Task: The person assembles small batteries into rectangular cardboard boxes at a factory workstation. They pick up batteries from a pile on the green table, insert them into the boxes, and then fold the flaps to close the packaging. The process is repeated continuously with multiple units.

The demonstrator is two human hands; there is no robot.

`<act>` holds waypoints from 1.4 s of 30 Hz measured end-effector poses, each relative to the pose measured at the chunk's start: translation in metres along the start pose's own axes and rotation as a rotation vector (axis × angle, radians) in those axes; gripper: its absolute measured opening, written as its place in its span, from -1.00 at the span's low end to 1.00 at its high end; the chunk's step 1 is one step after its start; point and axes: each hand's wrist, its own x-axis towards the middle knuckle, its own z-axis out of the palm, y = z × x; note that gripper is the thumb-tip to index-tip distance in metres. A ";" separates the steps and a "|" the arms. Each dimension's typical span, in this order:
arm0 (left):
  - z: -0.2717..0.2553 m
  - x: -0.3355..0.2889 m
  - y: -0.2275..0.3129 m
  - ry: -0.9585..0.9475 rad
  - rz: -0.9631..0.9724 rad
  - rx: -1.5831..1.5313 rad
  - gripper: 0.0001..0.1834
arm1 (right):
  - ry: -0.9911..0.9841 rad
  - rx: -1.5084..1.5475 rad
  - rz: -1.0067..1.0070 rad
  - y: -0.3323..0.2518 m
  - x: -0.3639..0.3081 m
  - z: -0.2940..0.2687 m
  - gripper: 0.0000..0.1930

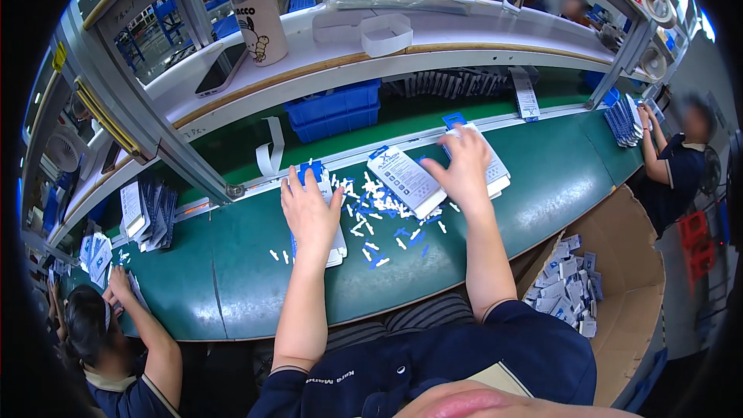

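My left hand (311, 215) lies with its fingers spread over a flat white-and-blue carton (337, 251), hiding most of it. Between my hands, another flat printed carton (409, 182) rests at a slant on the green work surface. My right hand (467, 169) reaches over a white carton (497, 170) with a blue end flap, its thumb stretched toward the middle carton. Whether the fingertips touch or press on that carton is hard to tell. Small white and blue scraps (377, 203) are scattered around and beneath the middle carton.
A cardboard box (631, 263) of small cartons stands at lower right. Behind the work surface sit a blue bin (334, 112) and a curled white strip (270, 147). The shelf above holds a tumbler (259, 15) and phone (222, 70). Stacked cartons (148, 215) and co-workers flank both sides.
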 end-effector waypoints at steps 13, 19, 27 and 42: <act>-0.007 0.006 0.016 0.099 0.193 -0.565 -0.55 | 0.033 0.575 0.266 0.000 0.014 -0.019 -0.32; 0.006 0.000 0.019 -0.262 -0.163 -1.555 -0.43 | -0.089 0.514 -0.303 -0.069 -0.012 0.005 -0.32; -0.010 0.003 0.000 -0.285 -0.070 -1.757 -0.50 | -0.060 0.418 -0.241 -0.079 -0.019 0.011 -0.11; -0.001 0.008 0.001 -0.385 -0.044 -1.538 -0.77 | -0.143 0.355 -0.389 -0.065 -0.011 0.002 -0.23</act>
